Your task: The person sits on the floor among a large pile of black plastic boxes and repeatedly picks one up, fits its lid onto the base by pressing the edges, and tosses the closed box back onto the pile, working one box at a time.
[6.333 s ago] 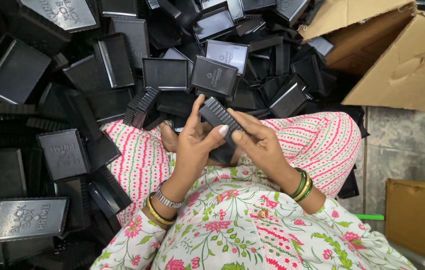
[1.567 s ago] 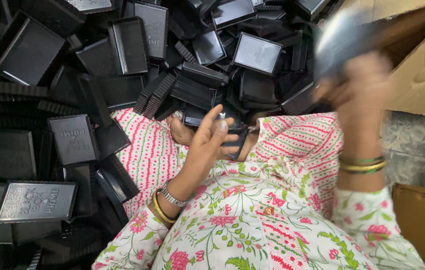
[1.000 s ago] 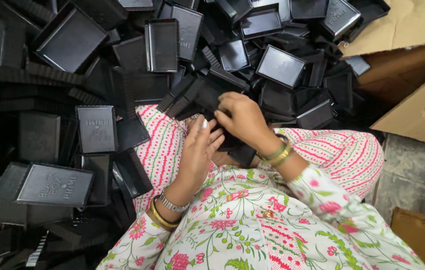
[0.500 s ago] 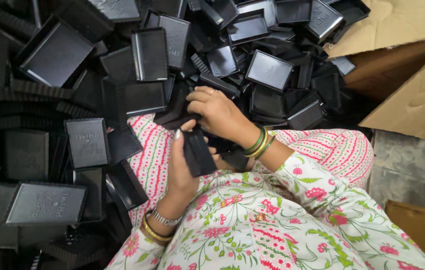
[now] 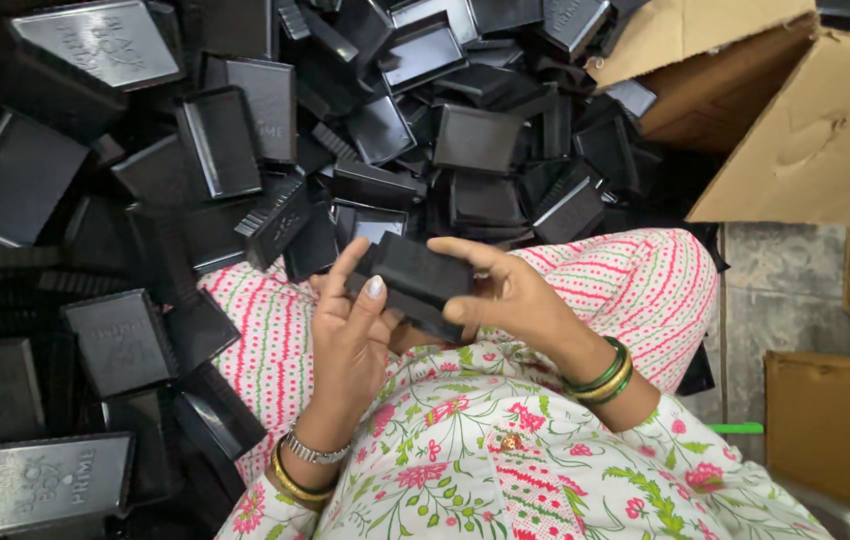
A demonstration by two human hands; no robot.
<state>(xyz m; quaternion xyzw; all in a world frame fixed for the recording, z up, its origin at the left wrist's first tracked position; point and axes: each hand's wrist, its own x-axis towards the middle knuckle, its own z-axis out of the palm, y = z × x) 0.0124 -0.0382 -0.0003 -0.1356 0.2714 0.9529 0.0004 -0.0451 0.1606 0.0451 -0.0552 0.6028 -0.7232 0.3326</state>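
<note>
**Both hands on a small black box, above the lap**

Left hand (image 5: 350, 335) comes up from below, fingers spread along the near side of the black box (image 5: 415, 282), thumb up on its left end; right hand (image 5: 510, 300) wraps it from the other side, thumb over the top edge, fingers tucked beneath; so both are grasping the one box, held between them just over the knees, clear of the pile.

The box looks like thin moulded plastic, so by my reading light and stiff, with smooth faces that could slip; the edges and corners look the surest places to grip, and squeezing the broad faces would likely flex it; probably not fragile, though a thin wall might crack under a hard pinch.

Outward now: bangles at both wrists, a floral tunic (image 5: 505, 470), striped pink trousers (image 5: 645, 285) over crossed legs; right in front of the knees lies a heap of black boxes and lids (image 5: 345, 130), tumbled at every angle, some open side up, some face down; a few flat lids with pale printed tops (image 5: 50, 480) lie at the left edge.

To the right, an open cardboard carton (image 5: 805, 140) with flaps spread; beneath it a strip of grey concrete floor (image 5: 785, 290); another brown carton (image 5: 835, 420) sits at the lower right; the person is seated on the floor among it all.
</note>
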